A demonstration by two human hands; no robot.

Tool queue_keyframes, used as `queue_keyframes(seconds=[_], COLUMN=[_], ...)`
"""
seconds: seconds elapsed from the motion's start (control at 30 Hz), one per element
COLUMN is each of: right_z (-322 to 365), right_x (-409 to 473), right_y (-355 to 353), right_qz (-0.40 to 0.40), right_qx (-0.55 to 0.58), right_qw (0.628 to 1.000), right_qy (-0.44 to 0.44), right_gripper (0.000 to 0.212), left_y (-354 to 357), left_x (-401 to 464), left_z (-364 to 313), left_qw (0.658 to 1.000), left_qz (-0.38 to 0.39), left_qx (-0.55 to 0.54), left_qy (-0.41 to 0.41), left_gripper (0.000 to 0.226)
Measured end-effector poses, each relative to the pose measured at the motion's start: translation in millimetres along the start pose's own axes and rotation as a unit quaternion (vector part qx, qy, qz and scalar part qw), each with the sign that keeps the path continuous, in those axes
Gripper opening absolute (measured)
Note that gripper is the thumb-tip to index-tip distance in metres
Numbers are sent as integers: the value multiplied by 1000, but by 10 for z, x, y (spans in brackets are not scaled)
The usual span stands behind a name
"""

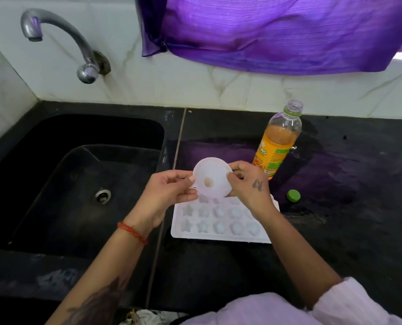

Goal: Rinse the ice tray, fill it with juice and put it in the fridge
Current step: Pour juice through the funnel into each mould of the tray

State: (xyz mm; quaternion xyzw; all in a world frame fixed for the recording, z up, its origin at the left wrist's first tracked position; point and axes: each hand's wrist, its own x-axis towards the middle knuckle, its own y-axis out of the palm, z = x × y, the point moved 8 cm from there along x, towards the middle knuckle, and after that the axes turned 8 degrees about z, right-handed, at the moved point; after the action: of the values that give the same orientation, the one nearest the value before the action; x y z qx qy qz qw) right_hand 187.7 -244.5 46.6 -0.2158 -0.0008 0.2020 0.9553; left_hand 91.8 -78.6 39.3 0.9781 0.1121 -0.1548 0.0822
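Both hands are up over the counter [218, 266], sharing a white funnel [212, 178]: the left hand [169, 192] pinches its rim on the sink side, the right hand [249, 184] grips the opposite rim. Just beneath them the white ice tray [218, 225] lies flat at the counter's left edge, right beside the sink [77, 184]. The open juice bottle [277, 141] stands behind, nearer the back wall, its green cap [293, 195] just off the tray's far right corner. The counter's right stretch lies bare.
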Motion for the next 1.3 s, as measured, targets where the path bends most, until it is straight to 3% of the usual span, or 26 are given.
queue_keyframes(seconds=[0.17,0.23,0.3,0.37,0.43,0.57,0.63,0.77,1.1,1.3], right_z=[-21,-2,45,66,-9,-196,-256,-331,-342,-44], right_x=[-24,-74,-169,-248,-215,141,292,413,537,479], right_y=[26,-201,-568,-884,-1073,-1106,-1045,-946,-939,-878], right_qz=[43,-31,-162,-269,-320,-257,-206,-169,-185,-137], right_qx=[12,12,0,-17,1,22,55,79,-7,-99], right_qw=[999,999,985,957,941,965,976,982,982,977], right_qy=[14,-15,-66,-107,-109,-52,-36,-32,-49,-128], right_gripper=[25,29,32,46,65,103,111,105,79,71], left_y=[-212,-333,-447,-531,-580,-620,-635,-662,-656,-616], left_x=[-10,-16,-34,-55,-63,-52,-42,-32,-32,-25], left_z=[6,-15,-29,-18,15,94,129,199,350,372], left_qw=[998,996,993,992,991,990,989,988,987,990], left_qz=[-66,-85,-99,-107,-110,-119,-126,-139,-137,-95], left_qx=[-24,-39,-55,-65,-72,-77,-71,-53,-50,-82], left_qy=[8,13,17,15,7,-15,-26,-47,-69,-71], left_gripper=[2,1,2,3,4,4,5,5,3,8])
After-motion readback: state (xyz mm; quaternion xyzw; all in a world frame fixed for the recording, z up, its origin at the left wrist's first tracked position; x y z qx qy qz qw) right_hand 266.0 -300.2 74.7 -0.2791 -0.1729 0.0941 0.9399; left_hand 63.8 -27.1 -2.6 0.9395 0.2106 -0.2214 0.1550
